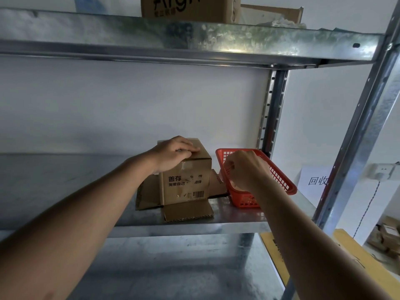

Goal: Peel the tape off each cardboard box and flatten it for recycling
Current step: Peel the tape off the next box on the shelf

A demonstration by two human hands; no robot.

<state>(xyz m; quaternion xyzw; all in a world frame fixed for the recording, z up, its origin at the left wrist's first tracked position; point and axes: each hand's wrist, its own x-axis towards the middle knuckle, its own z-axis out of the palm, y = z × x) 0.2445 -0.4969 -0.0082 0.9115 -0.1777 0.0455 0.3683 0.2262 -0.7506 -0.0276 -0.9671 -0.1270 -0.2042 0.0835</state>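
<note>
My left hand [173, 153] lies on top of the cardboard box [185, 180], fingers [190, 148] bent over its top near the front edge, pressing down and steadying it rather than pinching anything I can make out. My right hand [244, 169] is off to the right of the box, over the red basket [281, 180], its fingers curled inward as if pinching something small; whether a strip of tape is between them I cannot tell, since the back of the hand hides the tips. The box stands upright on the metal shelf [238, 215], taller than it is wide, so its long axis runs up and down, with its bottom flaps [188, 213] splayed flat on the shelf toward me and to the left. A patch of clear tape [188, 165] shows on the front face just under the top edge, directly below my left fingers. The basket sits just to the right of the box, touching or nearly touching it. By my reckoning the left hand is the nearer one to that tape, while the right must come back across from the basket before it can peel. Above the box a second shelf [194, 37] carries another carton [188, 7].
</note>
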